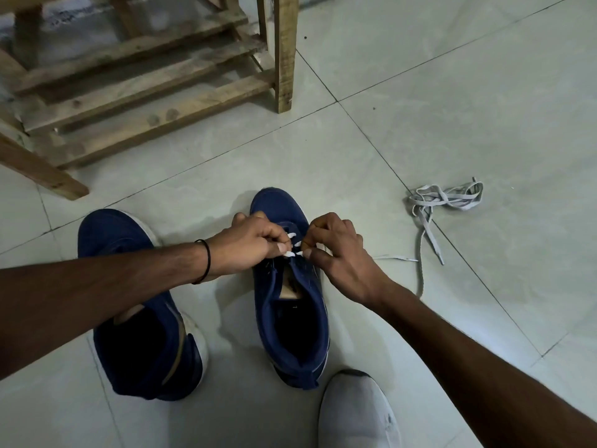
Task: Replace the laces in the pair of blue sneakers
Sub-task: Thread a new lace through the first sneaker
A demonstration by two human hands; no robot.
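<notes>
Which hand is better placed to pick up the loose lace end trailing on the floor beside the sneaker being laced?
Probably right. The loose lace end lies on the tiles beside the right hand, on that side of the sneaker. The left hand would have to cross over it. Both pinch the lace.

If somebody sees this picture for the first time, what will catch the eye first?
First, the middle: the left hand and the right hand each pinch a white lace over the eyelets of a blue sneaker on the tiled floor. The other sneaker stands to its left. A loose bundle of grey laces lies on the floor to the right.
</notes>
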